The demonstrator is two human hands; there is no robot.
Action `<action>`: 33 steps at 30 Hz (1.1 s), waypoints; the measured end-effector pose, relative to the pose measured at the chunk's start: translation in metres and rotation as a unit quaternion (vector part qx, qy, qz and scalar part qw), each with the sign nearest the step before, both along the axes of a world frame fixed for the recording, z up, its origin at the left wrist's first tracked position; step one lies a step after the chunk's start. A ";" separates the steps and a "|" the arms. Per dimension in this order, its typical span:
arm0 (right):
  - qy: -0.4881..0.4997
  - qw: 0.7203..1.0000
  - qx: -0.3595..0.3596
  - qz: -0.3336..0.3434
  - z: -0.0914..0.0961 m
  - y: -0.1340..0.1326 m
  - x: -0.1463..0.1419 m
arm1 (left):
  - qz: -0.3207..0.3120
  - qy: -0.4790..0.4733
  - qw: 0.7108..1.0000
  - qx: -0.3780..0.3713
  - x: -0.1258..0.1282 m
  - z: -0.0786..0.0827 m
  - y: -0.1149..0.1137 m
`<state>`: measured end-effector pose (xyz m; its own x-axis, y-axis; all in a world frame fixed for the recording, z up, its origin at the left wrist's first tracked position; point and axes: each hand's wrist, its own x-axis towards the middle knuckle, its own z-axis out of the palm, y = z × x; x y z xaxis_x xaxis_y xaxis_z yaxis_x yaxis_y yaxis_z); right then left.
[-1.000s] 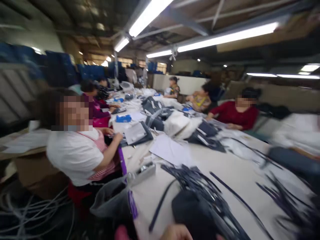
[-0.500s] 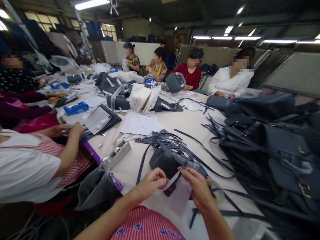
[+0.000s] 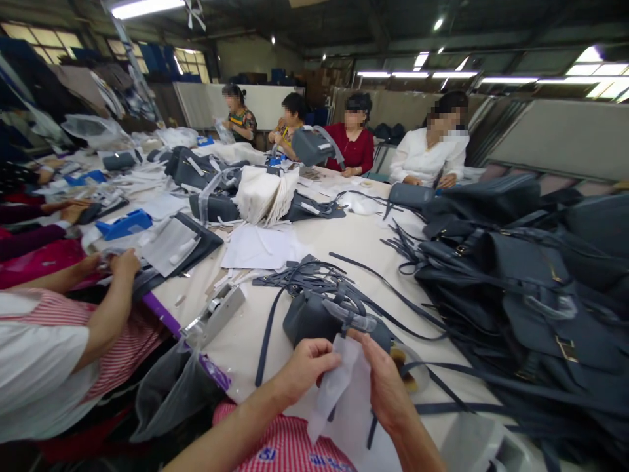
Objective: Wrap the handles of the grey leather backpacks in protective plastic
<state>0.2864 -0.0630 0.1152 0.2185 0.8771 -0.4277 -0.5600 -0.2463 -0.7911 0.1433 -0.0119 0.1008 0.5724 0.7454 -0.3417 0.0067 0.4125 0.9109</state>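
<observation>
- Head view, hands: left hand (image 3: 314, 364) pinches a translucent sheet (image 3: 339, 377) between thumb and fingers. Right hand (image 3: 386, 377) is at the sheet's far right corner, fingertips up by the bag handle; grip partly hidden, can't tell if it's clamped.
- Dark bag (image 3: 305, 316) sits on the counter (image 3: 314, 235) just beyond both hands, handle toward them. Sheet hangs between the hands, below the handle.
- Status, my read: clear wrap (image 3: 350, 316) is on the handle, so that part looks done. Sheet is loose, not closed around anything, so this piece looks partway.
- Dark tip (image 3: 331, 414) shows at the sheet's lower edge; can't tell what it belongs to.
- Counter, near: strap bundle (image 3: 302, 272) behind the bag, grey tape dispenser (image 3: 216, 313) to the left, tape roll (image 3: 403, 367) beside the right hand.
- Counter, right: big heap of dark bags (image 3: 535, 262). Farther: paper sheets (image 3: 260, 248), white stack (image 3: 255, 196), blue dispenser (image 3: 125, 225) to the left.
- Room: co-worker in striped apron (image 3: 125, 354) at left; far side has people in red (image 3: 356, 147) and white (image 3: 430, 157) tops. Strip light (image 3: 147, 8) overhead, windows (image 3: 44, 40) far left, dim roof.
</observation>
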 end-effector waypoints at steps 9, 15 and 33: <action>-0.051 0.998 -0.037 0.029 -0.025 -0.062 -0.012 | 0.022 0.008 1.000 -0.018 0.021 0.003 -0.002; -0.086 0.995 -0.048 -0.008 -0.032 -0.063 -0.009 | 0.006 -0.004 1.000 -0.013 0.027 0.009 -0.004; 0.057 0.990 0.028 -0.127 -0.045 -0.082 -0.030 | 0.176 0.006 0.983 -0.053 0.048 0.001 -0.014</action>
<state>0.2565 -0.1449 0.0700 0.3875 0.8235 -0.4143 -0.6852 -0.0434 -0.7271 0.1917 -0.0254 0.1018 0.2812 0.8561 -0.4337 -0.1436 0.4843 0.8630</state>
